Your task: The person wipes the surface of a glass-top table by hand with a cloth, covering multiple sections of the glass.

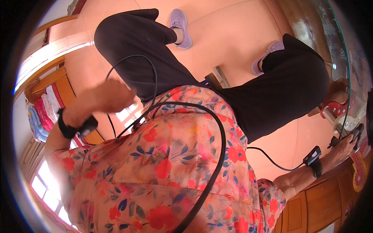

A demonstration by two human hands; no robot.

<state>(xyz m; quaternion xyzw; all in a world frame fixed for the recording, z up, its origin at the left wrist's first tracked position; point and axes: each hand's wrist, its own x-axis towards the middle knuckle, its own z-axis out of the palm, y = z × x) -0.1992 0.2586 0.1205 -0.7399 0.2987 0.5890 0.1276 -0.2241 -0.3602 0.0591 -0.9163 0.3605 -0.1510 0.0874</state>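
My left hand [112, 95] is raised at the left, beside my dark-trousered thigh. It is blurred with its fingers bunched, and whether it holds anything is unclear. A black strap with a small device [87, 126] sits on that wrist. Far to the right, my right hand [348, 144] reaches to the edge of a glass tabletop [339, 72], touching a small dark object [360, 132] that I cannot identify. Its fingers are partly hidden near the picture's rim. Another strapped black device [312, 155] is on the right forearm. A black cable [220, 125] runs across my floral top.
Under the glass are red [335, 109] and cream perforated supports with a metal tube. A wooden piece [221, 77] shows between my legs on the tiled floor. Wooden cabinets [322, 201] stand at lower right. Folded fabrics [43, 112] lie at the left, near an orange wooden panel.
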